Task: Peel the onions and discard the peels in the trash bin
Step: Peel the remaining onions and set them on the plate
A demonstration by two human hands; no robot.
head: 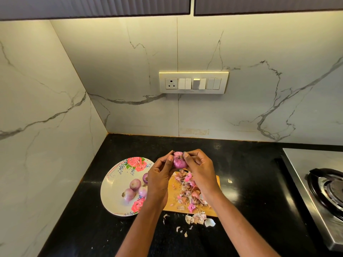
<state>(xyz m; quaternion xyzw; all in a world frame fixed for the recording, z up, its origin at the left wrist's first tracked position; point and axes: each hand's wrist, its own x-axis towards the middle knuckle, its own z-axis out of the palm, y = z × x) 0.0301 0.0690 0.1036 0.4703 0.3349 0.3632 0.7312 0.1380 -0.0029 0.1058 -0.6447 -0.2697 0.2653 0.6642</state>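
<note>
Purple-red, glossy onion [178,160] held up above the far edge of the wooden cutting board [215,182], between both hands. Roundish bulb, pale papery tip turned up and away toward the wall; long axis roughly upright, tilted away. Left hand [159,179] curled around its left side, thumb pressed on the skin. Right hand [197,166] pinching at the top, fingertips bent onto the tip. Heap of dry peels [189,190], pink and tan, crinkled and flaky, on the board below the hands; more pale scraps [199,218] on the polished black countertop [241,164] just in front. White oval plate [115,182] with rose print to the left, carrying 4 small onions [135,184], smooth and shiny. Steel stove [315,175] at right.
</note>
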